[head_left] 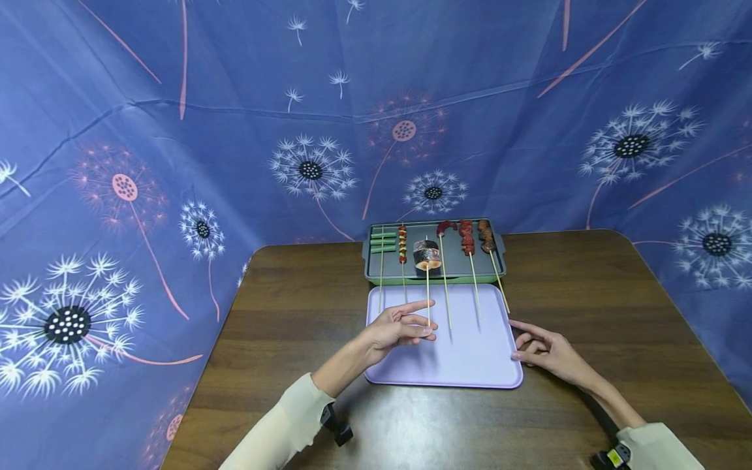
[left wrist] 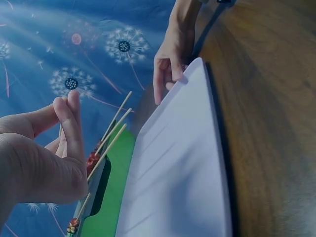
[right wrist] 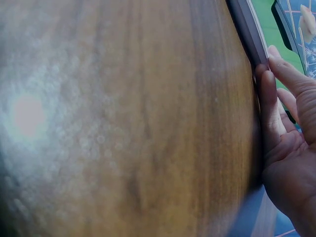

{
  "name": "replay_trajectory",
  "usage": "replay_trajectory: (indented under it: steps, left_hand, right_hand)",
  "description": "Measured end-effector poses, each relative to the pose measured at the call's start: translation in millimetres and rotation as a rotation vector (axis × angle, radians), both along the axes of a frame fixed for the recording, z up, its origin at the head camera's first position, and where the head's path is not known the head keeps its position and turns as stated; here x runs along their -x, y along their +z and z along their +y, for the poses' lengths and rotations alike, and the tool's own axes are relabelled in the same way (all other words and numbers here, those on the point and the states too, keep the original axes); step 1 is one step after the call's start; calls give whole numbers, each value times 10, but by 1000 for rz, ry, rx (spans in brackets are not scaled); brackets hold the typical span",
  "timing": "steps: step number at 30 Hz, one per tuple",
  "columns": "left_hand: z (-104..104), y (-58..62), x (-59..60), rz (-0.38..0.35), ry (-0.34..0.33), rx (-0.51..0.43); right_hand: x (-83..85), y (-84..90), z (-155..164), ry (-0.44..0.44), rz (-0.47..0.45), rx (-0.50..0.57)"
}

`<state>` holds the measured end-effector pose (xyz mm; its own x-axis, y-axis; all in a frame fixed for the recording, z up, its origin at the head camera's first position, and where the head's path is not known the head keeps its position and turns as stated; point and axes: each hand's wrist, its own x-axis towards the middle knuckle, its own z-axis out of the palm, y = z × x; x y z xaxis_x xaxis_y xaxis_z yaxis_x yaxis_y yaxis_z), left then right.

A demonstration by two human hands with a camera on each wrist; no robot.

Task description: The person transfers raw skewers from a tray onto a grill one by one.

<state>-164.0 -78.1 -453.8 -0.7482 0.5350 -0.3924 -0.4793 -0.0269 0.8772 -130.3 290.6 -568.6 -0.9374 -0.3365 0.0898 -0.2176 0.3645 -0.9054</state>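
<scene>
My left hand (head_left: 411,324) hovers over the left part of a lilac tray (head_left: 464,359) and pinches the near end of a thin wooden stick. That stick carries a thick dark roll piece (head_left: 427,254) over a green tray (head_left: 496,271) behind. In the left wrist view the left hand (left wrist: 64,128) shows its fingertips pressed together, with sticks (left wrist: 116,128) beyond them. My right hand (head_left: 529,344) rests on the table with straight fingers (right wrist: 269,94) against the right edge of the lilac tray (right wrist: 247,29).
The green tray holds several more skewers: green beans (head_left: 383,241), small mixed pieces (head_left: 402,243), a red sausage (head_left: 445,226), red meat (head_left: 467,236) and brown meat (head_left: 485,235). Their sticks reach over the lilac tray. A brown wooden table (head_left: 294,313) sits before blue dandelion-print cloth (head_left: 176,130).
</scene>
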Motion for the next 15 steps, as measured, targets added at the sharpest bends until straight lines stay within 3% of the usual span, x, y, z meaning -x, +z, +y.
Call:
replay_trajectory:
  steps: [15]
  left_hand:
    - [154, 91, 493, -31, 18, 51]
  right_hand:
    - [6, -27, 18, 19, 11, 33]
